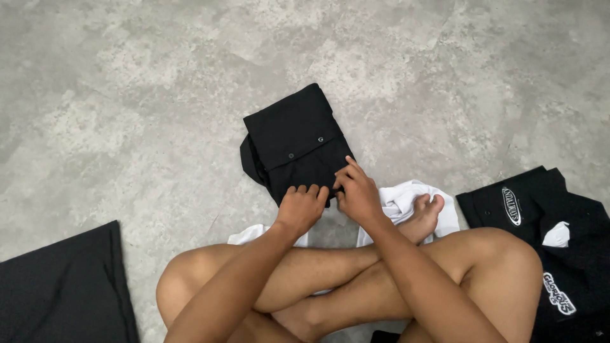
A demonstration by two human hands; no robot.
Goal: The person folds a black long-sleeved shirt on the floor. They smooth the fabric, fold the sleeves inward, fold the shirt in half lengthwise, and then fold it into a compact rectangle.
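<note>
A folded black garment (293,136) with small metal snap buttons lies on the grey concrete floor (140,95) in front of my crossed legs. My left hand (301,206) rests with curled fingers on the garment's near edge. My right hand (356,190) sits beside it, fingertips pinching the same near edge at its right corner. Both hands touch the black cloth.
A white cloth (406,200) lies under my legs and right foot (427,216). Black garments with white oval patches (559,241) are piled at the right. Another dark cloth (63,292) lies at the lower left.
</note>
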